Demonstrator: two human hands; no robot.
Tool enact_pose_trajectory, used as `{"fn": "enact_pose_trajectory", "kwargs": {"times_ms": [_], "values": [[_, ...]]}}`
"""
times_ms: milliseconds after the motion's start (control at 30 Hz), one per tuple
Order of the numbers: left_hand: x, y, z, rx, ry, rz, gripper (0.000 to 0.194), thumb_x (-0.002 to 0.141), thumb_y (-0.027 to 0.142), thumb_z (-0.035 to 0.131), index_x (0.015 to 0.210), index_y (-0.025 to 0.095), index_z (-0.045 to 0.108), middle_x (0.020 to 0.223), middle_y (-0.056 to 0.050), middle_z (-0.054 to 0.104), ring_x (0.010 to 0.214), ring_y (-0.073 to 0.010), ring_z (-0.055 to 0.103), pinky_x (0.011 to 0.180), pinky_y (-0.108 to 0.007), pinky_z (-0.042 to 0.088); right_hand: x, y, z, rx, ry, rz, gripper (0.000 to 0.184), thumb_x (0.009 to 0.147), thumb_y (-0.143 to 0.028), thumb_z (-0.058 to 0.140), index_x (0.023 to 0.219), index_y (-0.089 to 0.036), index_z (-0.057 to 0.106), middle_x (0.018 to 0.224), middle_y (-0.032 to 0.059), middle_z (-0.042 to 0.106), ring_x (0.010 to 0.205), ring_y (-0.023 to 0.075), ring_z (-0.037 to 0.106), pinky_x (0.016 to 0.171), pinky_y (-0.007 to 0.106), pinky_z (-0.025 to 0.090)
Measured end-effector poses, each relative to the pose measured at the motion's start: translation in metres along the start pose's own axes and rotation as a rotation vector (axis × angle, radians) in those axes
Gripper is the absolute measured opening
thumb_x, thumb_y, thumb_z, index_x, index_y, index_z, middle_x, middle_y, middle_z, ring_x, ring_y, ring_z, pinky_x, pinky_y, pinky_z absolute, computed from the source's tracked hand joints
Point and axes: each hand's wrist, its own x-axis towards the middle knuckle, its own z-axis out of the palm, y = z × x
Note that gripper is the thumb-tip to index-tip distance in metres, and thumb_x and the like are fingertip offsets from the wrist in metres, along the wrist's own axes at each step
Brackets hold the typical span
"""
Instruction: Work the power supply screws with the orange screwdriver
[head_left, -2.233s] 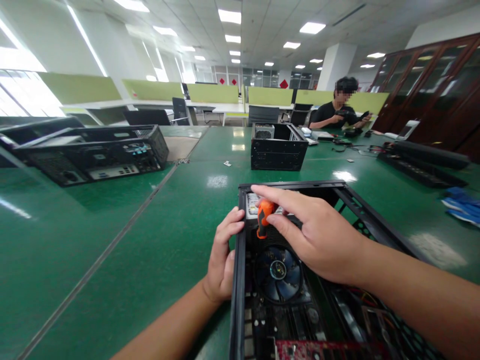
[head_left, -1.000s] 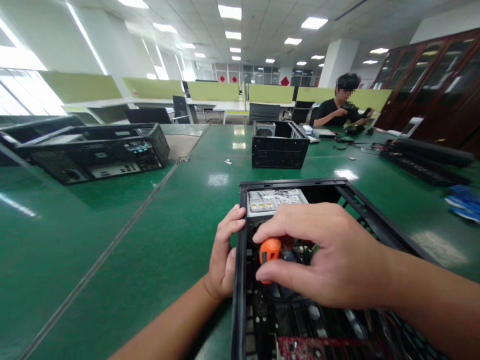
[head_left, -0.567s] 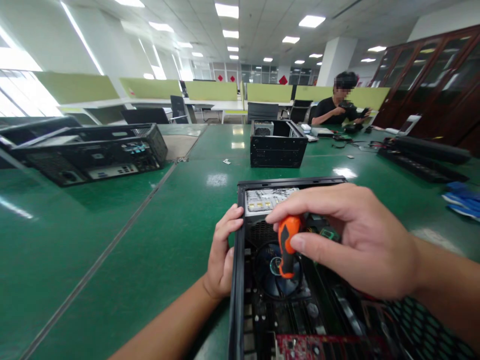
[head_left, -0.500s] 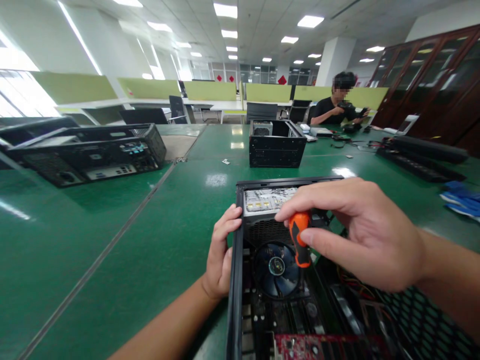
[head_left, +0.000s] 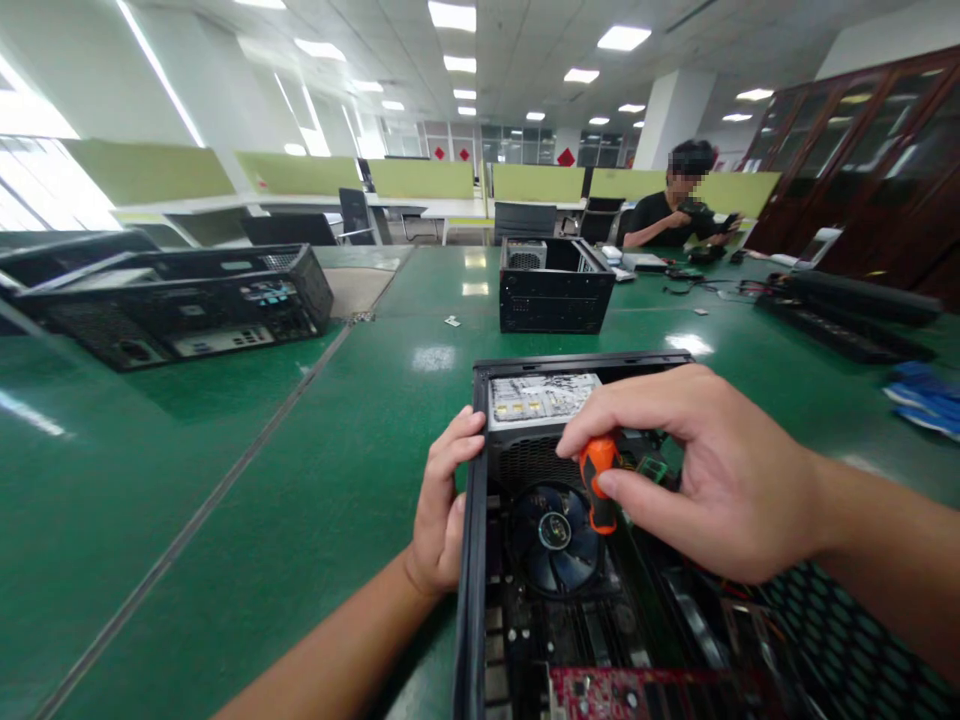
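Note:
My right hand (head_left: 720, 470) grips an orange and black screwdriver (head_left: 600, 485) by its handle, between thumb and fingers. The handle stands nearly upright beside the round cooling fan (head_left: 555, 538); its tip is hidden down among the dark parts. Around it is an open black computer case (head_left: 471, 560) with a silver power supply (head_left: 536, 397) at the far end and a red circuit board (head_left: 645, 695) at the near end. My left hand (head_left: 446, 505) holds the case's left edge, fingers bent over the rim.
On the green table (head_left: 315, 520), a second black case (head_left: 555, 290) stands ahead and another opened case (head_left: 202, 305) lies at left. Dark panels (head_left: 840, 310) and blue gloves (head_left: 926, 395) are at right. A co-worker (head_left: 667, 215) sits at the far right.
My right hand has shifted and turned slightly about the screwdriver, its wrist a little further left. The screwdriver handle stays in nearly the same spot. My left hand has not moved.

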Motion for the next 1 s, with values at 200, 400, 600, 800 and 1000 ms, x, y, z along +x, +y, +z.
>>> {"fn": "enact_pose_trajectory", "kwargs": {"times_ms": [200, 400, 600, 800, 1000], "values": [[0.001, 0.002, 0.0, -0.012, 0.004, 0.004, 0.048, 0.131, 0.041, 0.07, 0.178, 0.033, 0.073, 0.177, -0.013, 0.084, 0.178, -0.0331, 0.076, 0.149, -0.055, 0.064, -0.003, 0.003, 0.002, 0.02, 0.006, 0.017, 0.026, 0.093, -0.01, 0.072, 0.107, -0.022, 0.09, 0.096, 0.0005, 0.093, 0.079, 0.0161, 0.084, 0.084, 0.029, 0.066], [0.003, 0.003, -0.001, -0.018, -0.003, 0.009, 0.05, 0.13, 0.038, 0.072, 0.18, 0.034, 0.071, 0.177, -0.012, 0.084, 0.177, -0.0326, 0.076, 0.149, -0.054, 0.063, -0.005, -0.001, -0.003, 0.076, -0.021, 0.14, 0.015, 0.092, -0.014, 0.08, 0.096, -0.025, 0.087, 0.08, -0.0042, 0.083, 0.066, 0.0138, 0.07, 0.067, 0.029, 0.057], [0.003, 0.003, -0.002, -0.018, -0.006, 0.015, 0.051, 0.13, 0.04, 0.073, 0.181, 0.034, 0.072, 0.18, -0.011, 0.083, 0.179, -0.0321, 0.075, 0.151, -0.053, 0.062, 0.007, -0.006, -0.01, 0.249, -0.174, 0.514, 0.035, 0.081, -0.026, 0.104, 0.075, -0.027, 0.069, 0.061, -0.0085, 0.065, 0.051, 0.0113, 0.052, 0.049, 0.025, 0.037], [0.004, 0.003, -0.001, -0.028, -0.012, 0.022, 0.053, 0.131, 0.035, 0.071, 0.183, 0.033, 0.07, 0.185, -0.01, 0.08, 0.183, -0.028, 0.071, 0.153, -0.048, 0.059, 0.006, -0.003, -0.007, 0.114, -0.099, 0.327, 0.004, 0.09, -0.023, 0.088, 0.091, -0.026, 0.09, 0.078, -0.0003, 0.087, 0.063, 0.0184, 0.076, 0.061, 0.029, 0.056], [0.001, 0.001, -0.003, -0.036, -0.016, -0.003, 0.053, 0.129, 0.036, 0.073, 0.183, 0.034, 0.07, 0.184, -0.011, 0.081, 0.184, -0.031, 0.07, 0.154, -0.052, 0.06, 0.006, 0.001, -0.02, -0.005, -0.188, 0.312, 0.041, 0.103, -0.021, 0.075, 0.132, -0.025, 0.103, 0.129, 0.0068, 0.104, 0.112, 0.0314, 0.1, 0.098, 0.042, 0.075]]}}
